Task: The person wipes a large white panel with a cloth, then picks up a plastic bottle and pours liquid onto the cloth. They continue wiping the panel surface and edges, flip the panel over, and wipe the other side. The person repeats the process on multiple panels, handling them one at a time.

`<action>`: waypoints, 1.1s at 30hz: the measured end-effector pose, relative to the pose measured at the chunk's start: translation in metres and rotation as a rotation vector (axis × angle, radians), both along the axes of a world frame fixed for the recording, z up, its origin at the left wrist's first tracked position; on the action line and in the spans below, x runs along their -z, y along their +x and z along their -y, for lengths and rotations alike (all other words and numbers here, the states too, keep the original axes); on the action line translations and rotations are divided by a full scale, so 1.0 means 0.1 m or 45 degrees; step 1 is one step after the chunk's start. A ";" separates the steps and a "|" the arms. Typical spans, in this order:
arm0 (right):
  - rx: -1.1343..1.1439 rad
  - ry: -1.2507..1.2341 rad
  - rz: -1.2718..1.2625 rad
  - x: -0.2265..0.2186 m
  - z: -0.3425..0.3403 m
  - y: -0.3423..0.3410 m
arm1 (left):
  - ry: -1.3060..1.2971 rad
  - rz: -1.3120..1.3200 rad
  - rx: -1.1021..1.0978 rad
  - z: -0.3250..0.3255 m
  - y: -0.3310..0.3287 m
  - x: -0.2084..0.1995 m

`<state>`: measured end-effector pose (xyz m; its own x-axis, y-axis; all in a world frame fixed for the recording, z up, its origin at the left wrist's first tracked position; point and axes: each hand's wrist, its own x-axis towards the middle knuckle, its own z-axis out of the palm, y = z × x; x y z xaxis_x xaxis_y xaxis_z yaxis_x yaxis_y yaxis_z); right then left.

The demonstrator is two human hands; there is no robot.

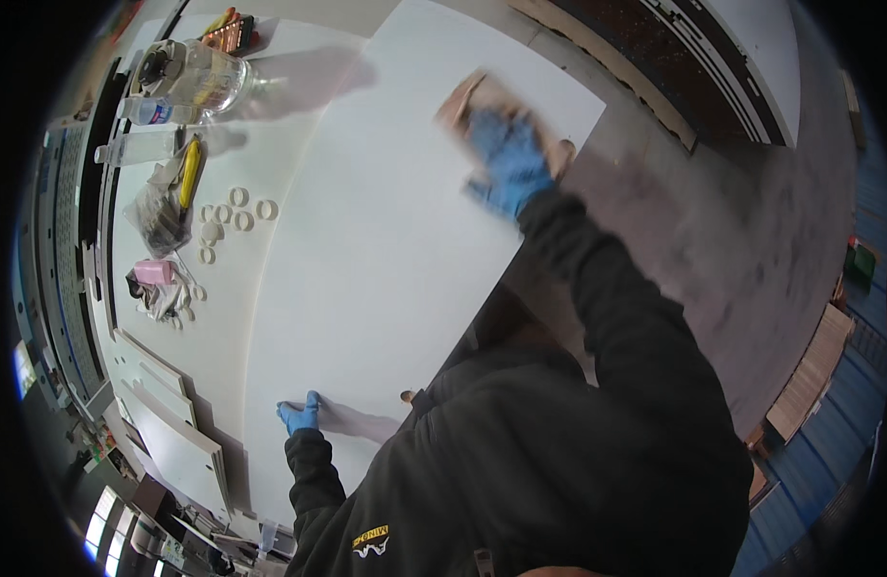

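Observation:
A large white panel (366, 231) lies flat in front of me. My right hand (511, 159), in a blue glove, presses a tan-brown cloth (477, 96) onto the panel's far right part; hand and cloth are smeared by motion. Lower left, my left hand (300, 413), also gloved in blue, rests on the panel near its left edge, fingers apart and holding nothing.
Along the left of the work surface stand a big clear jug (217, 79), a plastic bottle (150, 111), a yellow cutter (189, 173), several white rings (238, 196) and a pink block (154, 272). White boards (179, 433) lean lower left. Stacked panels (712, 77) stand far right.

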<state>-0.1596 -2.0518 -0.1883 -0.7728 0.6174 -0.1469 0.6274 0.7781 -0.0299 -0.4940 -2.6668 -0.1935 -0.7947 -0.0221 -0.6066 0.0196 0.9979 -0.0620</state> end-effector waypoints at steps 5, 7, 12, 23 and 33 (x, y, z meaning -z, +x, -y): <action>0.398 0.496 -0.258 0.51 -1.35 0.12 | 0.058 -0.036 -0.025 0.02 0.06 0.04; 0.393 0.564 -0.324 0.54 -1.16 0.08 | 0.044 -0.037 -0.017 0.02 0.09 0.05; 0.275 -0.062 -0.225 -0.04 0.81 -0.25 | 0.015 -0.030 0.024 0.01 0.07 0.04; 0.179 0.068 -0.144 0.10 0.88 0.40 | 0.009 -0.094 0.088 0.05 0.05 0.09; -0.374 -0.688 -0.152 -0.08 2.06 0.16 | 0.032 -0.111 0.031 -0.05 0.15 0.01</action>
